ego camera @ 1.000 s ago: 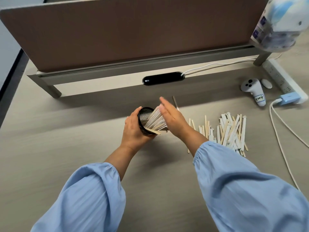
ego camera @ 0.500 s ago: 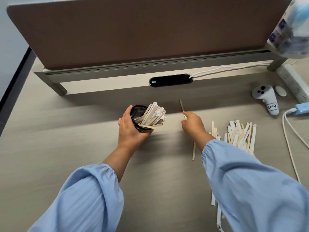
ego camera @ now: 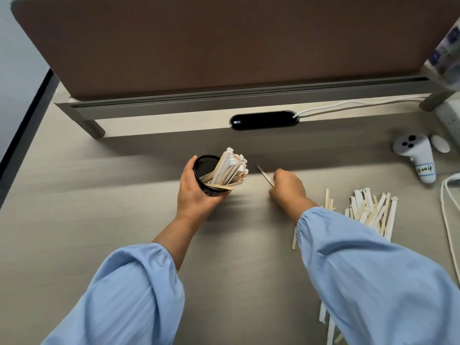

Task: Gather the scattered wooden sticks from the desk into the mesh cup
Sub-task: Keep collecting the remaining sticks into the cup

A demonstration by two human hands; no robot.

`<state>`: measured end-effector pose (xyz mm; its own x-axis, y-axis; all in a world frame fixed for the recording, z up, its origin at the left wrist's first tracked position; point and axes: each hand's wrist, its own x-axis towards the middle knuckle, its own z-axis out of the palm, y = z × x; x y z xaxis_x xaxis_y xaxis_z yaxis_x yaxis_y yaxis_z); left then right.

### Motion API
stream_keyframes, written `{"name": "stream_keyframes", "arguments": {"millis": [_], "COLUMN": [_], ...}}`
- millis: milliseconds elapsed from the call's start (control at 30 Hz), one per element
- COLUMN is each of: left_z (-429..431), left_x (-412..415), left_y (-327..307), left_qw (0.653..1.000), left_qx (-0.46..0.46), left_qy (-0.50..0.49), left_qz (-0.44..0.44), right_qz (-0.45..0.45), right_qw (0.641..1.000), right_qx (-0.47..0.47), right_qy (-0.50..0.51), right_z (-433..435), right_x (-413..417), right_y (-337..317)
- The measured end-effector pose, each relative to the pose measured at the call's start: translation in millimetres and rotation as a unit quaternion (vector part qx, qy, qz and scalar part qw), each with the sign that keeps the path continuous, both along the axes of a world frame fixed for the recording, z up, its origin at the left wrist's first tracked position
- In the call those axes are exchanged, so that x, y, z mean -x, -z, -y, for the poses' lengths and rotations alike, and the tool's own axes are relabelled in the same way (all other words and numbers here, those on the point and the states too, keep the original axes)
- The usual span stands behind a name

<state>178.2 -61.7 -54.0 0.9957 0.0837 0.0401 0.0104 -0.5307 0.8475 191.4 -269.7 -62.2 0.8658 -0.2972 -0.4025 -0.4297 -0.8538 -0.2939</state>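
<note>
My left hand (ego camera: 196, 192) grips the black mesh cup (ego camera: 206, 170), tilted to the right, with several wooden sticks (ego camera: 231, 168) fanning out of its mouth. To its right, my right hand (ego camera: 286, 188) pinches the near end of a single stick (ego camera: 264, 174) whose far end points up and left over the desk. A heap of loose sticks (ego camera: 371, 210) lies on the desk right of my right forearm. One more loose stick (ego camera: 294, 239) pokes out beside my right sleeve, and several pale sticks (ego camera: 326, 319) lie under that arm near the bottom edge.
A brown divider panel (ego camera: 224, 46) on a grey rail blocks the back of the desk, with a black oval device (ego camera: 263, 120) and white cable below it. A white hand controller (ego camera: 418, 155), a small white oval object (ego camera: 440, 143) and a white cord (ego camera: 448, 220) sit at the right.
My right hand left the cup's mouth, moved right and took hold of a single stick on the desk. My left hand kept its grip on the cup.
</note>
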Motion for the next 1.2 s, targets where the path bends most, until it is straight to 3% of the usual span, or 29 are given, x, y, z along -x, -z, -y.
{"name": "stream_keyframes", "arguments": {"millis": [333, 533, 867, 1000, 1100, 1200], "left_z": [31, 47, 46, 44, 45, 46], "left_x": [30, 45, 53, 53, 53, 52], "left_y": [-4, -6, -8, -8, -8, -8], "left_qw": [0.994, 0.987, 0.986, 0.987, 0.987, 0.987], "left_qx": [-0.026, -0.036, -0.046, -0.039, -0.038, -0.038], "left_qy": [0.107, 0.155, 0.161, 0.157, 0.156, 0.157], "left_qz": [0.020, 0.025, 0.024, 0.019, 0.018, 0.020], "right_qz": [0.032, 0.012, -0.016, -0.044, -0.051, 0.014], "right_qw": [0.990, 0.979, 0.989, 0.982, 0.980, 0.988], "right_qx": [-0.061, -0.017, 0.026, 0.090, 0.046, 0.017], "right_qy": [0.121, 0.202, 0.143, 0.162, 0.187, 0.153], "right_z": [35, 57, 36, 34, 36, 34], "right_x": [52, 82, 102, 103, 102, 102], "right_y": [-13, -13, 1, 2, 3, 6]}}
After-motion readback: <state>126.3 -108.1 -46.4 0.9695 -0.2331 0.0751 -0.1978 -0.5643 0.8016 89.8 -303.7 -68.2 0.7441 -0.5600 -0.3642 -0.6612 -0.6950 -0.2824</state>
